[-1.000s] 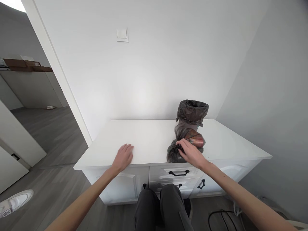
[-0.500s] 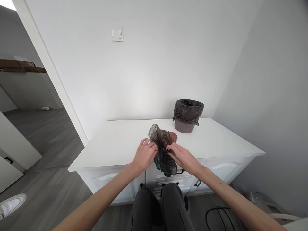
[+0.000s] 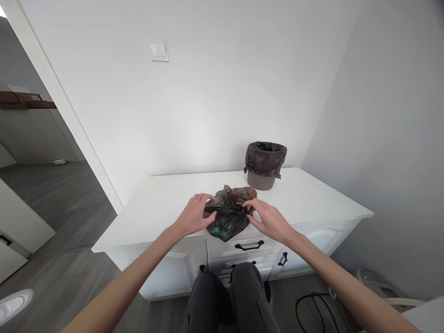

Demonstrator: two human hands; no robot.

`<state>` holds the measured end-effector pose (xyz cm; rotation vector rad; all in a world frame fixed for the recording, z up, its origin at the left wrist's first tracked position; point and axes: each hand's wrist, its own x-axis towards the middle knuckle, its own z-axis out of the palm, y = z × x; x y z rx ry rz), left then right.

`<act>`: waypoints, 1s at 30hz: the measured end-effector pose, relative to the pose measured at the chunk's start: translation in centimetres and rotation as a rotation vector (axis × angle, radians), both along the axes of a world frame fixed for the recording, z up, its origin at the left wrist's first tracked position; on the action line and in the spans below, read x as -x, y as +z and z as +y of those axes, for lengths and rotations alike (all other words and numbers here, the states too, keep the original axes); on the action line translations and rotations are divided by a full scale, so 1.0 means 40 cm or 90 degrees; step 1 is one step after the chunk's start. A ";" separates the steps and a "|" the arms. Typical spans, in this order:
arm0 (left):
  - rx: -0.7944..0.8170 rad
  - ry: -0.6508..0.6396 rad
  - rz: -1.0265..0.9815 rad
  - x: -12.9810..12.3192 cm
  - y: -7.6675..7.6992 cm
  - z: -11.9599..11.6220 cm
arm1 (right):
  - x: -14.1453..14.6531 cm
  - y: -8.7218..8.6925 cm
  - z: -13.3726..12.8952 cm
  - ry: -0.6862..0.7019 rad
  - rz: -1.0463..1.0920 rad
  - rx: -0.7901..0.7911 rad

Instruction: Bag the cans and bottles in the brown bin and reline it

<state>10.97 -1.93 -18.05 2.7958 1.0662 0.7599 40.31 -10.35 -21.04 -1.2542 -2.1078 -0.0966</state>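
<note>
A thin, see-through black garbage bag (image 3: 231,224) lies at the front edge of the white cabinet top, part of it overhanging. Green and reddish-orange contents show through the plastic. A twisted strand of the bag runs across its top with a knot-like bunch near the right end. My left hand (image 3: 194,216) has the strand's left end between thumb and fingers, its grip partly hidden. At the bunched right end, my right hand (image 3: 269,221) pinches the plastic between thumb and fingertips.
A small brown bin (image 3: 261,181) lined with a black bag stands near the wall. The white cabinet top (image 3: 173,199) lies before me, above drawers with black handles (image 3: 249,246). A black cable (image 3: 314,296) is on the floor at right; a light switch (image 3: 159,50) is on the wall.
My hands have moved farther apart, mostly the left one leftward, stretching a strand across the bag. The bag has spread wider and flatter. The view has shifted slightly.
</note>
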 end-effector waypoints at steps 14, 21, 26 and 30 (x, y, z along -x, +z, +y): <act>0.099 0.096 -0.119 -0.050 0.039 0.043 | -0.114 -0.032 -0.054 -0.044 0.112 -0.005; 0.207 0.129 -0.223 -0.045 0.031 0.019 | -0.075 -0.026 -0.069 -0.041 0.223 0.061; 0.255 0.140 -0.236 -0.103 0.064 -0.012 | -0.012 0.009 -0.069 -0.001 0.224 0.045; 0.368 0.167 -0.390 -0.111 0.096 -0.006 | -0.002 0.026 -0.095 0.060 0.169 0.027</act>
